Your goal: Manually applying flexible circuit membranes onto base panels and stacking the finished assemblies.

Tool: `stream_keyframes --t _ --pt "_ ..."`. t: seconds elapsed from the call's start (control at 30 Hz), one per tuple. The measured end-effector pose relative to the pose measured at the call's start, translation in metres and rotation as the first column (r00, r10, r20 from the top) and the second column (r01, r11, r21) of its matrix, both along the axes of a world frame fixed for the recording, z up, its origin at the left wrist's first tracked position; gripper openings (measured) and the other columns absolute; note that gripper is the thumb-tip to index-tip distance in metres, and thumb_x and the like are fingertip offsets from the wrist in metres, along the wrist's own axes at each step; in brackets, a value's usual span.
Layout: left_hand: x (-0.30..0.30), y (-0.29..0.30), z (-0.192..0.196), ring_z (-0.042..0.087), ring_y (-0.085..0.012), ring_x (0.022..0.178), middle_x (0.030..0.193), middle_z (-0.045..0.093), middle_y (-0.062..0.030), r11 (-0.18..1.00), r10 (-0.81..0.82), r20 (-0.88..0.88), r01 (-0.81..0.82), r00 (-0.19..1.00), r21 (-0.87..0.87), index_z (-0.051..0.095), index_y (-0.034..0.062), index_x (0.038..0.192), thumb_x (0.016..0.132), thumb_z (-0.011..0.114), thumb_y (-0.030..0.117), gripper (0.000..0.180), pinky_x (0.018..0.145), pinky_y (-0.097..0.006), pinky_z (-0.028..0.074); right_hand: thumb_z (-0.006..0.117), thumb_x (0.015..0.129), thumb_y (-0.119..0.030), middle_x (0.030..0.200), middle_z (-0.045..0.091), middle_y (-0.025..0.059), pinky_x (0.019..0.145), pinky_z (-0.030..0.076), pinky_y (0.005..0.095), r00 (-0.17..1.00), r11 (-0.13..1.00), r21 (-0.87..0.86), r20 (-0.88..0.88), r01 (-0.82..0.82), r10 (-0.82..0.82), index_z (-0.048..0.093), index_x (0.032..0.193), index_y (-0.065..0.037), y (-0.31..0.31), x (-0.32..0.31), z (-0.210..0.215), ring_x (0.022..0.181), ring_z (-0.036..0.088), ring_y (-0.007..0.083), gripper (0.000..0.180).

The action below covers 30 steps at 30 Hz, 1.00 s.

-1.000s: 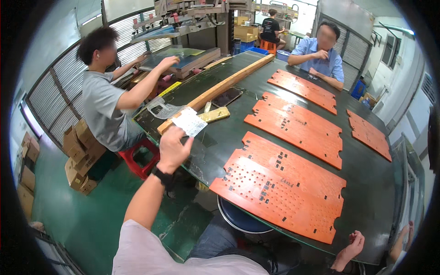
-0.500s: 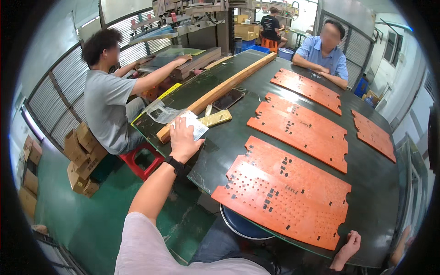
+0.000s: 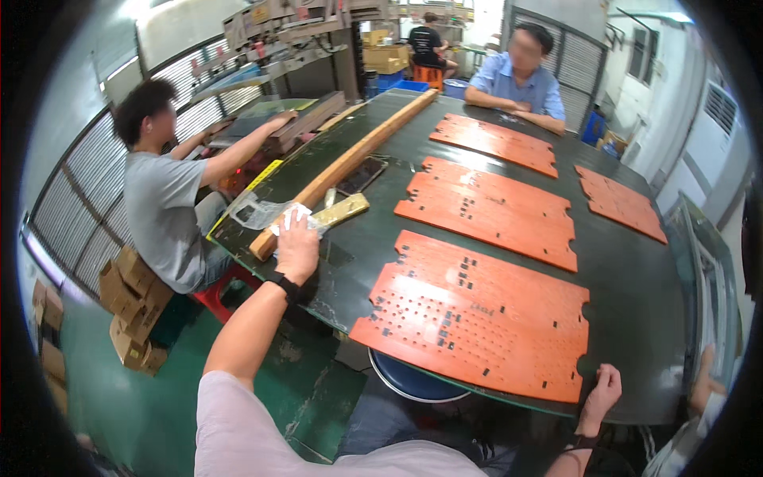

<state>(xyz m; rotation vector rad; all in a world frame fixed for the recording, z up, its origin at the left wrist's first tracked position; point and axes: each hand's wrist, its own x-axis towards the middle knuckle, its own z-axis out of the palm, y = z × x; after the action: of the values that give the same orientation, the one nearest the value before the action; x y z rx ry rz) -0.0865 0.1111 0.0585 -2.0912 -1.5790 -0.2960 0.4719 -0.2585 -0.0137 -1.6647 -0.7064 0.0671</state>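
My left hand (image 3: 297, 250) is closed on a crumpled white sheet (image 3: 292, 215), paper or cloth, by the near end of a long wooden bar (image 3: 358, 155). Just beyond my fingers lies a yellowish block (image 3: 342, 210). At the table's near edge, my right hand (image 3: 607, 387) rests with its fingers curled in, and nothing shows in them. It is beside the right corner of the nearest orange panel (image 3: 509, 310), which has rows of small holes and black marks. More orange panels, a middle one (image 3: 493, 208), a far one (image 3: 497, 141) and a right one (image 3: 620, 200), lie flat beyond it.
The dark table (image 3: 628, 318) carries a phone-like dark slab (image 3: 362, 175) and a clear plastic piece (image 3: 253, 213). A person in grey (image 3: 163, 207) works at a machine on the left; another in blue (image 3: 520, 83) leans on the far edge. Cardboard boxes (image 3: 135, 306) stand on the floor.
The view has shifted, so the table sits further left. My left fingers have gathered the white sheet, which lay flatter before. My right hand stays by the panel's corner.
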Motion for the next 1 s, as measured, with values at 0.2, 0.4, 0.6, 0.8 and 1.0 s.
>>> stream_keyframes --t 0.2,0.4,0.6,0.8,1.0 --pt "-0.015 0.008 0.043 0.046 -0.0311 0.126 0.12 0.058 -0.015 0.976 -0.089 -0.112 0.109 0.99 0.189 0.069 0.0037 0.091 0.075 0.06 0.009 0.019 0.1 -0.05 0.035 0.056 0.095 -0.01 0.087 0.059 0.0018 0.072 0.043 0.0259 0.999 0.999 -0.035 0.043 -0.014 0.016 0.061 0.093 0.002 0.0 -0.012 0.011 0.078 0.051 0.0099 0.013" --pt "-0.042 0.03 0.121 0.042 -0.0349 0.131 0.128 0.054 -0.0182 0.958 0.014 -0.061 0.004 0.998 0.287 0.062 0.0003 0.097 0.076 0.057 0.003 0.022 0.105 -0.049 0.033 0.058 0.091 -0.003 0.093 0.061 0.0111 0.079 0.047 0.0298 0.961 0.998 -0.005 0.271 -0.059 0.059 0.059 0.092 0.004 0.005 -0.034 0.046 0.087 0.058 0.0194 0.007" --pt "-0.078 0.058 0.176 0.037 -0.0314 0.137 0.136 0.049 -0.014 0.882 0.223 -0.102 -0.156 0.969 0.446 0.058 0.0035 0.101 0.078 0.054 0.003 0.024 0.108 -0.049 0.031 0.061 0.084 -0.002 0.098 0.063 0.017 0.082 0.049 0.0373 0.86 0.991 -0.019 0.495 -0.136 0.128 0.06 0.086 0.003 0.024 -0.063 0.1 0.092 0.062 0.0309 0.006" --pt "-0.001 0.024 0.266 0.04 -0.0304 0.134 0.134 0.05 -0.0151 0.767 -0.032 -0.207 0.157 0.978 0.622 0.058 0.0013 0.1 0.077 0.053 -0.004 0.024 0.105 -0.048 0.032 0.063 0.083 -0.003 0.098 0.062 0.0167 0.08 0.049 0.0376 0.818 0.98 -0.026 0.547 -0.197 0.178 0.059 0.082 0.001 0.026 -0.075 0.132 0.09 0.062 0.0309 0.006" --pt "0.115 -0.062 0.329 0.048 -0.0309 0.124 0.13 0.053 -0.0171 0.603 -0.41 -0.336 0.529 0.848 0.597 0.057 -0.0018 0.101 0.086 0.052 0.001 0.016 0.097 -0.042 0.039 0.062 0.083 -0.003 0.1 0.062 0.0164 0.081 0.049 0.036 0.825 0.948 -0.022 0.487 -0.316 0.286 0.06 0.083 0.001 0.049 -0.093 0.137 0.09 0.063 0.0263 0.005"
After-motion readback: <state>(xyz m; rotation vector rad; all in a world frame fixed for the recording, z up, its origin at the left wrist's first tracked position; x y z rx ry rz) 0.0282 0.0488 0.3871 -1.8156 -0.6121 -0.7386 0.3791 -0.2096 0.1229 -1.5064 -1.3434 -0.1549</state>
